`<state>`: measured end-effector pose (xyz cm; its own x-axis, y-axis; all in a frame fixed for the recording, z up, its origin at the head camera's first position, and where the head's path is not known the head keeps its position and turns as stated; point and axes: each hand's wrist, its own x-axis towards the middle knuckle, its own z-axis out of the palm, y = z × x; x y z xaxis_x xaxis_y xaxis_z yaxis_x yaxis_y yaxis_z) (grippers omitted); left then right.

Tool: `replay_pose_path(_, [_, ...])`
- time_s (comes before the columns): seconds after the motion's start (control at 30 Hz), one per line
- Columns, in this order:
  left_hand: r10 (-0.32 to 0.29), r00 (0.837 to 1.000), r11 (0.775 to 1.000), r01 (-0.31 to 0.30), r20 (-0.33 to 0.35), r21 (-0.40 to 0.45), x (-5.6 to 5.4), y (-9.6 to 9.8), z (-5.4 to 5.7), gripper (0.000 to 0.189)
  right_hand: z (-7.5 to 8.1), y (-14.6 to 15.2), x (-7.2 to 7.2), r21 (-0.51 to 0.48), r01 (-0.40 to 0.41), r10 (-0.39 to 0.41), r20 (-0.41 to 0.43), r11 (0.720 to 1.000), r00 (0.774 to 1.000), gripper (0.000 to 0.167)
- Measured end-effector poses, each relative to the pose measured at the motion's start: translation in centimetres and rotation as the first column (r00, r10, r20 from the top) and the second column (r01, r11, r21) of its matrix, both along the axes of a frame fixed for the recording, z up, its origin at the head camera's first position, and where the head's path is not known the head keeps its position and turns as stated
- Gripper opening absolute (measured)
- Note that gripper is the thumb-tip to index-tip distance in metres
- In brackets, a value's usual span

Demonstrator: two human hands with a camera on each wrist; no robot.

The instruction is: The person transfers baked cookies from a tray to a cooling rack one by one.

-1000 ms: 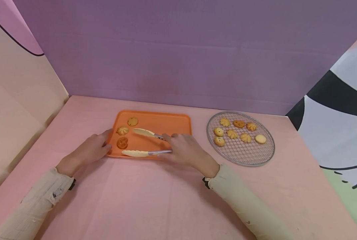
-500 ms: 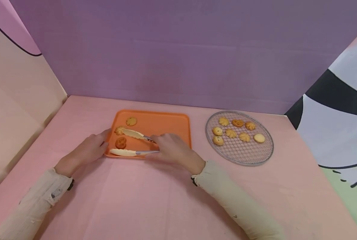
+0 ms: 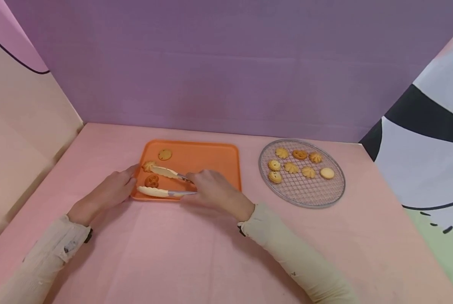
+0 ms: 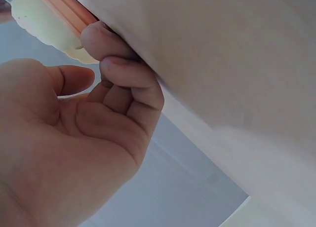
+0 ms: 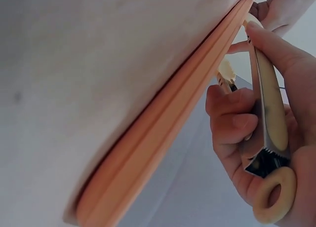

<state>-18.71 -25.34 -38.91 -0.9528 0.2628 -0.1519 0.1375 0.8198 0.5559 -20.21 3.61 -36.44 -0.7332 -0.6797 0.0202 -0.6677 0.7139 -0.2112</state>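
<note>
My right hand [image 3: 211, 188] grips a pair of tongs [image 3: 182, 192] with cream scalloped tips and metal arms; its cream handle and end ring show in the right wrist view. The tongs are spread over the orange tray [image 3: 211, 156]. Between their tips lies a brown pretzel-shaped cookie [image 3: 151, 181]. The upper tip overlaps a swirled cookie [image 3: 148, 166], while the lower one is close to the tray's front rim. Farther back on the tray sits a round flat cookie [image 3: 165, 154]. My left hand [image 3: 114, 188] holds the tray's left edge, fingers curled at the rim [image 4: 69, 15].
To the right, a round wire rack [image 3: 306, 196] bears several cookies [image 3: 291, 167], spread mostly over its back and left parts. Pink cloth covers the table [image 3: 173, 253]. A purple wall [image 3: 226, 84] stands behind, with printed panels on both sides.
My right hand has moved left with the tongs, bringing their tips from right of the pretzel-shaped cookie to either side of it. The left hand stays at the tray's edge.
</note>
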Motion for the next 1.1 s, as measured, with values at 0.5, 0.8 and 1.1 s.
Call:
replay_pose_path(0.5, [0.005, 1.0, 1.0, -0.005, 0.002, -0.004, -0.2, -0.1, -0.3, 0.057, 0.1, -0.2, 0.7, -0.025, -0.07, 0.069, -0.028, 0.997, 0.997, 0.049])
replay_pose_path(0.8, [-0.008, 1.0, 1.0, 0.008, -0.015, -0.009, 0.0, 0.0, -0.1, 0.057, 0.5, 0.8, 0.5, 0.024, -0.069, 0.071, -0.086, 0.997, 0.994, 0.048])
replay_pose_path(1.1, [-0.016, 1.0, 1.0, 0.016, -0.01, 0.001, 0.0, -0.1, 0.0, 0.057, 1.1, 2.9, 0.4, 0.013, -0.027, 0.028, -0.121, 1.0, 0.992, 0.044])
